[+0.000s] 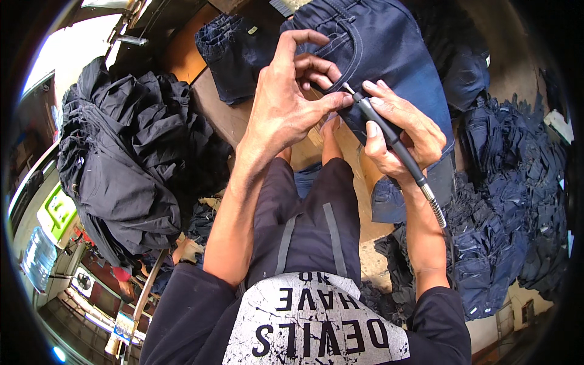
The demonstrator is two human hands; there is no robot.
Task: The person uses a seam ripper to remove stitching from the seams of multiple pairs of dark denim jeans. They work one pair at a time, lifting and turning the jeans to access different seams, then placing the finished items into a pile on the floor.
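Head view: we list one navy elastic-waist garment [395,45], far side, beyond and beneath both hands. Left hand [283,103]: thumb and curled fingers at its curved stitching [356,48]; whether pinching, we cannot tell. Right hand [407,125]: closed around one corded black pen-shaped tool [389,135], long axis near-right to far-left, metal tip [348,88] beside the left thumb.

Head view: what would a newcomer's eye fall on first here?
Probably the black pen-like tool in the right fingers, above centre, its metal tip beside the left fingers at a dark blue garment. Next come the black cloth heap on the left and the dark blue piles on the right. At the bottom, a pale printed panel stands out on the person's black shirt.
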